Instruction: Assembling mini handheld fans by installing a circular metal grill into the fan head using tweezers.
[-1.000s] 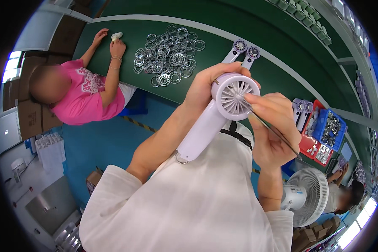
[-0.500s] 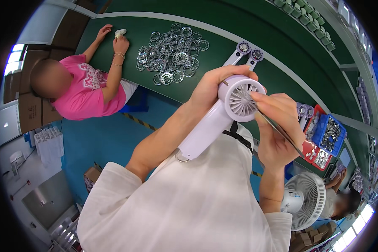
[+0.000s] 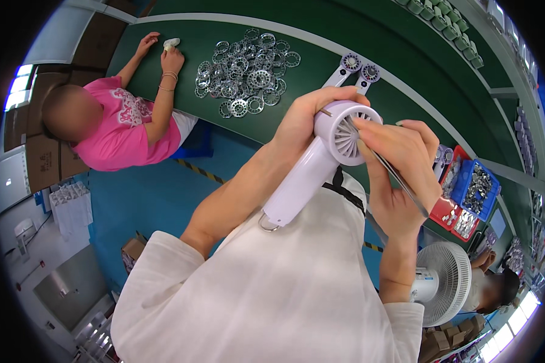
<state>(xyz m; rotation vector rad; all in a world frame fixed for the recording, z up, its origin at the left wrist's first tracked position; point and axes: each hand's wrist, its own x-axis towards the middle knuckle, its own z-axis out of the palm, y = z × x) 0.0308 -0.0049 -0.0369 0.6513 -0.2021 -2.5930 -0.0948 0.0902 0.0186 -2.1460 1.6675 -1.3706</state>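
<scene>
My left hand (image 3: 304,112) is wrapped round the head of a pale lilac handheld fan (image 3: 300,181), whose handle slants down toward my body with a metal ring at its end. The round grille with its radial ribs faces up. Between the thumb and fingers of my right hand (image 3: 399,166) is a pair of metal tweezers (image 3: 399,178), angled down to the right. The fingertips and the tip of the tweezers are at the grille's right side; the exact contact point is hidden by my fingers.
Many clear ring-shaped parts (image 3: 242,72) lie on the green bench (image 3: 181,91). Two more fan bodies (image 3: 351,69) rest beyond my hands. At right are a blue bin (image 3: 475,190) of small parts, red trays (image 3: 445,215) and a white fan (image 3: 445,287). A co-worker in pink (image 3: 124,127) sits at left.
My right hand has shifted slightly left and over the grille with the tweezers, covering more of it, and its outer fingers have lifted. The handheld fan has tilted a little.
</scene>
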